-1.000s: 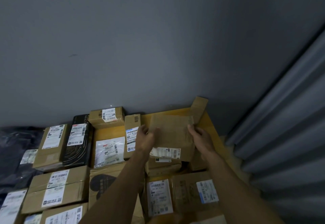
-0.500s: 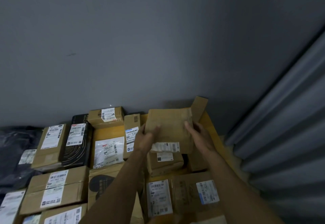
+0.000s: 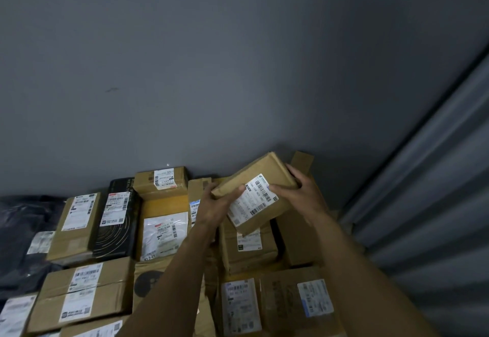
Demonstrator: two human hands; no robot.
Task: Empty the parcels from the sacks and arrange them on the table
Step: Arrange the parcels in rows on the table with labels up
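Note:
I hold a small brown cardboard parcel (image 3: 264, 178) with a white barcode label, tilted in the air above the far right part of the table. My left hand (image 3: 217, 204) grips its left end, thumb over the top. My right hand (image 3: 299, 191) grips its right side, thumb on the label. Beneath it lies another brown parcel (image 3: 248, 249) with a small label. Several labelled parcels lie packed side by side across the table, among them a black box (image 3: 116, 220) and a brown box (image 3: 161, 182) at the back.
A grey wall (image 3: 211, 72) rises right behind the parcels. A corrugated grey shutter (image 3: 436, 217) closes the right side. Dark plastic sacks (image 3: 18, 220) lie at the far left. An upright cardboard flap (image 3: 301, 160) stands behind the held parcel.
Both hands have lifted the parcel higher and turned it, so its white label now faces up and it sits tilted to the right.

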